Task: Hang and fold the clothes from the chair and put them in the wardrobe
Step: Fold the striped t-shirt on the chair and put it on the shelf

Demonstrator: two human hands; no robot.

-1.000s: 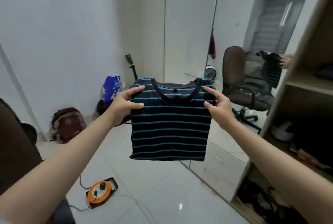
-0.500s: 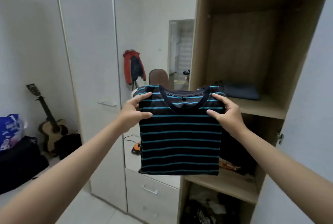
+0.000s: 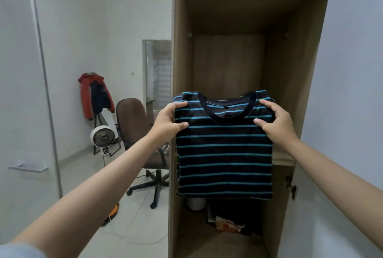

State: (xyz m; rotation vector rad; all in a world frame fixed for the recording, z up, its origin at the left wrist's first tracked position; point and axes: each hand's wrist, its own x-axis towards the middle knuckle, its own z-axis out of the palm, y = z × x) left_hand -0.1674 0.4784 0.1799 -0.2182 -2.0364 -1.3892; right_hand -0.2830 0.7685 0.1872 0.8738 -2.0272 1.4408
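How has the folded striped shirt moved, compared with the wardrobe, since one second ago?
Yes. The striped shirt, held by the left hand and right hand, now hangs directly before the open wardrobe; earlier it was off to its left.

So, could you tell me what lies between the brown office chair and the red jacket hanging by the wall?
In the head view, a white round fan on a stand sits between the office chair and the red jacket, low beneath the jacket.

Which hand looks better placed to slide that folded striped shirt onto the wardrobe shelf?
Probably the right hand: it grips the folded black, blue-striped shirt directly before the wooden wardrobe shelf, while the left hand grips the outer edge.
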